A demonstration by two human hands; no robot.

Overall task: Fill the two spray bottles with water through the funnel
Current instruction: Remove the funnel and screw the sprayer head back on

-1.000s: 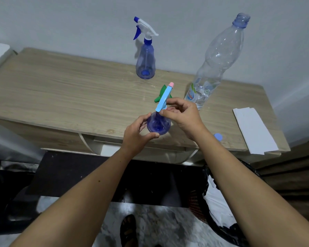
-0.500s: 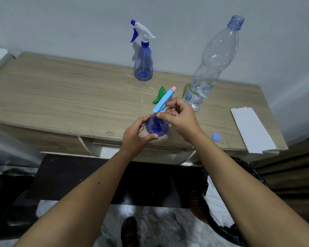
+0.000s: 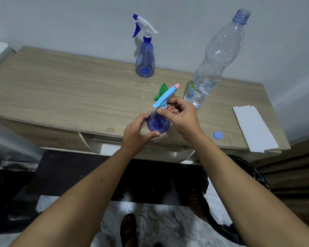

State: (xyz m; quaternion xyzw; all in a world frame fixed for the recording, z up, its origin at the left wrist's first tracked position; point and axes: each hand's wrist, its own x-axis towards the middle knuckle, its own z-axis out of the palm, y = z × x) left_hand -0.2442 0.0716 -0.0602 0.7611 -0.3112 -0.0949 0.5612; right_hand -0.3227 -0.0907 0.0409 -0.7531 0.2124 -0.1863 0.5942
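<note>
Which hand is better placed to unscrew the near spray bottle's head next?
The right hand: its fingers already pinch the collar under the light blue spray head, while the left hand grips the near spray bottle at its base, steadying it.

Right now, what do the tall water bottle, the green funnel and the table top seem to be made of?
Tall water bottle: thin clear plastic, glossy; the wall shows through it and it has moulded ribs.
Green funnel: opaque plastic, smooth, of one even colour; it is partly hidden by the spray head.
Table top: pale wood grain, matt; probably a laminate over board, but solid wood cannot be excluded.
</note>
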